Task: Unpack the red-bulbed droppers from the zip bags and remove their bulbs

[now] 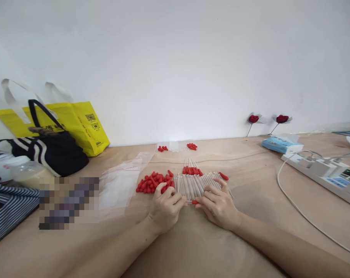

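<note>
My left hand (166, 206) pinches a clear dropper tube (189, 202) low over the table. Between the fingers of my right hand (218, 204) is a red rubber bulb (194, 202), which meets the tube's right end; how far it sits over the tube I cannot tell. Just beyond both hands lies a row of clear tubes (189, 184) side by side. A heap of loose red bulbs (148, 183) is next to my left hand. Several tubes with red bulbs on their near ends (192, 170) lie behind the row. One red bulb (224, 176) rests at the row's right.
Clear zip bags (117, 189) lie left of the heap. Farther back is a bag with red-bulbed pieces (175, 146). Yellow (85, 127) and black bags (67, 154) stand left. A tissue pack (281, 145), power strip (322, 170) and white cable (296, 212) are right.
</note>
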Available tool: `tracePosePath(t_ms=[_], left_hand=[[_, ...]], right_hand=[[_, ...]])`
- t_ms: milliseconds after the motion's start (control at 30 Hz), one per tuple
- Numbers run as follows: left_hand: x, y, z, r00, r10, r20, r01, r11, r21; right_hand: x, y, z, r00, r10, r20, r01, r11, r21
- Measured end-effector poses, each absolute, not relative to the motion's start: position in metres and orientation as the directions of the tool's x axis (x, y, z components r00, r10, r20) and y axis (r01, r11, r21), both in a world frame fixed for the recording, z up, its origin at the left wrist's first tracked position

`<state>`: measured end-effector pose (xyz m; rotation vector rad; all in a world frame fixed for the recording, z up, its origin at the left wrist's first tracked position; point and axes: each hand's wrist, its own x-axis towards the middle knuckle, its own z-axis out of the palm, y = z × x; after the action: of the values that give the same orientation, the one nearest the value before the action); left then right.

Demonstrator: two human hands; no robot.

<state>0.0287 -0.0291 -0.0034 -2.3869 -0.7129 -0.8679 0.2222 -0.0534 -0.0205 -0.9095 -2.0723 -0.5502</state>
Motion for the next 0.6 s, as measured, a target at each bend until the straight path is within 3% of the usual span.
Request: tracePosePath(t_ms=[300,600], left_hand=[[0.013,-0.025,-0.002,0.532,0.382,0.756,0.686,-0.717,-0.121],[0.016,-0.021,-0.004,0.495,0.446,0.746,0.72,-0.691,-0.064]], right_hand=[[0.231,-0.049,-0.018,-0.319,0.476,0.82,0.815,0.58,-0.019],[0.245,-0.026,-0.024,0.008,0.735,0.678,0.953,0.2,-0.229]])
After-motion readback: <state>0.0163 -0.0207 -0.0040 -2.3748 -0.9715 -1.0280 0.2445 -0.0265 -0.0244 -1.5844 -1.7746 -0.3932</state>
